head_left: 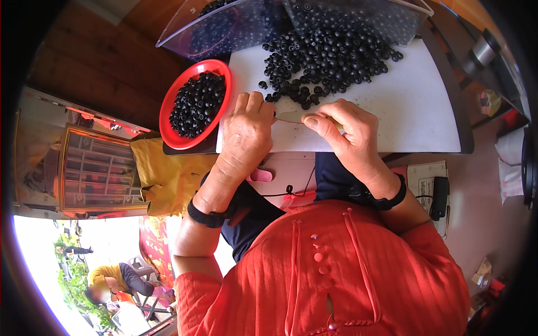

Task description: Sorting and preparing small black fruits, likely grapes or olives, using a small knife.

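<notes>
My right hand (354, 133) grips a small knife, its handle mostly hidden in the fingers. The thin blade (290, 116) points left toward my left hand (247, 131), whose fingers are closed in a pinch. A small black bead-like piece just shows at these fingertips, beside the blade's tip. Just beyond both hands, a pile of round black bead-like pieces (330, 59), some with holes, spreads over a white board (417, 112). More of them fill a red oval bowl (163, 115) left of my left hand.
A clear plastic bin (185, 36) with more black pieces stands at the board's far edge. Yellow cloth (159, 173) hangs below the bowl. At right, a dark phone-like device (440, 197) lies on printed paper (420, 173). A person (115, 280) sits outside at lower left.
</notes>
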A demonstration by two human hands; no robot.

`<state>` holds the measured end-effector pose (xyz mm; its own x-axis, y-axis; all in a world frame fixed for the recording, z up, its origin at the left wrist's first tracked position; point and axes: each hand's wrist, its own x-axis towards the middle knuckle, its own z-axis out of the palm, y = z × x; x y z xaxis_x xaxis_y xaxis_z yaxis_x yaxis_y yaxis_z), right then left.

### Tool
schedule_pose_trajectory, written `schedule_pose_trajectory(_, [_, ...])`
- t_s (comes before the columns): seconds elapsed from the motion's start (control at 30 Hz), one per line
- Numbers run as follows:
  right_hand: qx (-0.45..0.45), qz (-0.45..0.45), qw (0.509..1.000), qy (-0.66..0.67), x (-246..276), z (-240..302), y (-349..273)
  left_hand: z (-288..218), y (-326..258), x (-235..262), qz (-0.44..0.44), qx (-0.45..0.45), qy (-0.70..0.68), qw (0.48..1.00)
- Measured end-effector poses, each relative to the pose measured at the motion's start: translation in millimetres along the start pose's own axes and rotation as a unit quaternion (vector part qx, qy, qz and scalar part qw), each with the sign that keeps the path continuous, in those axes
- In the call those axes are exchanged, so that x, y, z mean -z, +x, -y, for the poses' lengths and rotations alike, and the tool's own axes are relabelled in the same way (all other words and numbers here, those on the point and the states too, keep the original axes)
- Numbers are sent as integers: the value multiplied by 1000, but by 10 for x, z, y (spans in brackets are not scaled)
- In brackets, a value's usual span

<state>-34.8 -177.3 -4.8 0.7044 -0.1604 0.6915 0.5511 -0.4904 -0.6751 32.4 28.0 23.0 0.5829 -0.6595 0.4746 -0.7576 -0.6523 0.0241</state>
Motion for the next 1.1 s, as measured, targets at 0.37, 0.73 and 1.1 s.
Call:
schedule_pose_trajectory(0.37, [6,-8,1000,4,-19,-16,1,-136,-187,-31,-65,28,-118,990])
schedule_pose_trajectory(0.73, [-91,66,994,19,38,36,40,-244,-338,-15,-56,317,-635,702])
schedule_pose_trajectory(1.1, [-99,90,991,-14,55,60,39,-296,-346,-87,-101,286,-743,597])
